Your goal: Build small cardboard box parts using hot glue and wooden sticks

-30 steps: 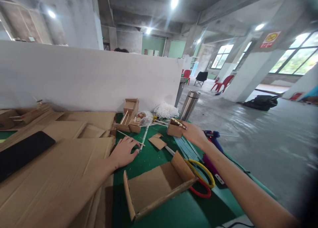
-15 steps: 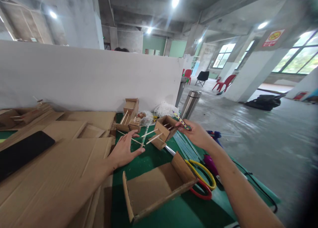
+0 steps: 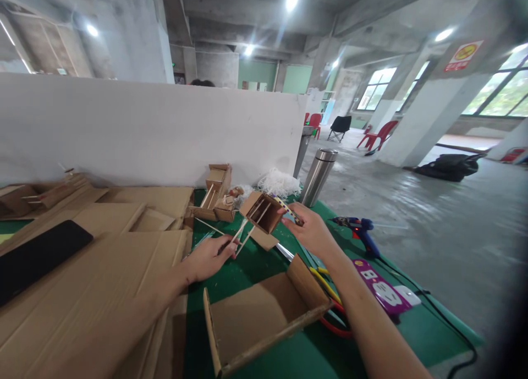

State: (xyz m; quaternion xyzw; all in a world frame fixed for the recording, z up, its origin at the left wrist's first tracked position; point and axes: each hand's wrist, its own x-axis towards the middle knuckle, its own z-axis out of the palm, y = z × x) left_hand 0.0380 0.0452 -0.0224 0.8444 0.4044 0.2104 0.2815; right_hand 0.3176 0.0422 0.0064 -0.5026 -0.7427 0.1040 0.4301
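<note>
The small cardboard box is tilted between my hands, its open side showing thin wooden sticks that run through it and jut toward the lower left. My left hand is closed, thumb and fingers pinching the stick ends. At the box's right edge, my right hand is closed round a dotted pencil, its fingertips also against the cardboard. Below lies a larger open cardboard tray with raised ends. A flat cardboard piece rests under the small box, beside scissors partly hidden by my right forearm.
A blue glue gun and a purple package lie at the right edge of the green table. A steel flask stands behind. Cardboard sheets and a black phone-like slab cover the left. A white partition borders the back.
My right hand has brought the small box leftward and turned it, so its sticks and open side show. My left hand has gone from open fingers to pinching the sticks.
</note>
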